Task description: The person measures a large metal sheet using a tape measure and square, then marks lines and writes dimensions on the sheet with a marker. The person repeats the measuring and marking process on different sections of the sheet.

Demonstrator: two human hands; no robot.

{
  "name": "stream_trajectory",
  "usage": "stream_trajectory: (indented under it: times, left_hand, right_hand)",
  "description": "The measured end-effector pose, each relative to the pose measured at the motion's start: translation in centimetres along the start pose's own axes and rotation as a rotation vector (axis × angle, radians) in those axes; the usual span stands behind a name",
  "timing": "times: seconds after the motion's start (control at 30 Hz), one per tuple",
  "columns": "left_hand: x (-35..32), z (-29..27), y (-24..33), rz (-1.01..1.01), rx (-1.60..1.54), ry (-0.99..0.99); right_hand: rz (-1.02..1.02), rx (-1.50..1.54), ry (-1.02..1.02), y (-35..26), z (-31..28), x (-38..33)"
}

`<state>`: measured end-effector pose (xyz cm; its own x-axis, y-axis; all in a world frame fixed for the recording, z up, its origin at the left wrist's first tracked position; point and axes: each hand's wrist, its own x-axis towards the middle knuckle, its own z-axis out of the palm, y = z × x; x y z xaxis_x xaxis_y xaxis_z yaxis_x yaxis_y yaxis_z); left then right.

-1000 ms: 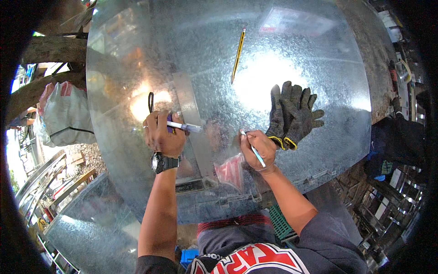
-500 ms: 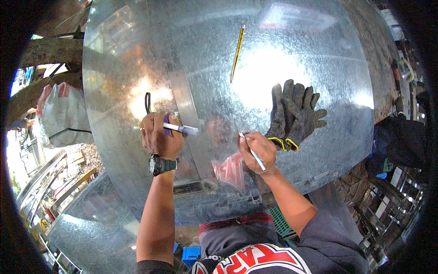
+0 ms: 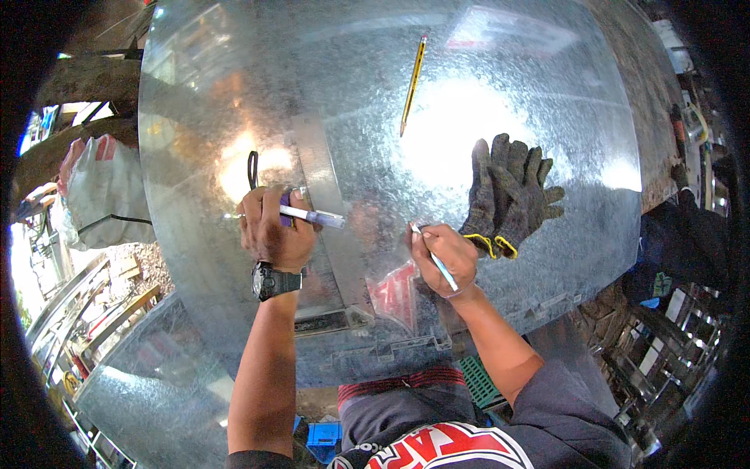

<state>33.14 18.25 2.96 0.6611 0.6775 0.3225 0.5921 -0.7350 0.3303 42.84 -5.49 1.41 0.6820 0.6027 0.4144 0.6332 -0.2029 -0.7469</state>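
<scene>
My left hand (image 3: 277, 230) is closed around a white pen with a clear violet end (image 3: 322, 218) and a purple thing (image 3: 287, 205), mostly hidden by the fingers. A black strap loop (image 3: 252, 169) sticks out beyond the knuckles. Beside this hand, a flat steel square (image 3: 328, 180) lies on the shiny metal sheet (image 3: 375, 86). My right hand (image 3: 447, 258) pinches a slim white and light-blue pen (image 3: 439, 266), tilted over the sheet. Whether its tip touches the metal I cannot tell. Dark knitted gloves (image 3: 508, 187) with yellow cuff edges lie just right of it.
A yellow and black pencil (image 3: 413, 86) lies farther up the sheet. Left of the sheet stands a white sack (image 3: 113, 191). Another metal sheet (image 3: 148, 399) is at the lower left. Metal frames (image 3: 672, 352) crowd the lower right, and a blue crate (image 3: 323, 439) sits below.
Both hands keep their grips on the pens and have hardly moved. The view has shifted slightly, so the gloves and pencil appear a little farther right and higher.
</scene>
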Motion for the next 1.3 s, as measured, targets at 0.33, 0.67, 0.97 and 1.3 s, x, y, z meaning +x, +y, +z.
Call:
stream_trajectory:
  times: [0.33,0.67,0.97,1.3]
  left_hand:
    - [-0.15,0.39,-0.66,0.054,0.011,0.001]
    - [-0.19,0.51,-0.83,0.071,0.034,0.013]
    - [-0.2,0.29,-0.62,0.042,0.016,-0.008]
    - [-0.18,0.47,-0.6,0.056,0.012,0.015]
  right_hand:
    - [0.025,-0.001,0.047,0.03,0.33,-0.15]
    - [0.049,0.051,0.035,0.12,0.24,-0.12]
    - [0.047,0.022,0.018,0.02,0.27,-0.06]
    - [0.019,-0.043,0.012,0.42,0.53,-0.24]
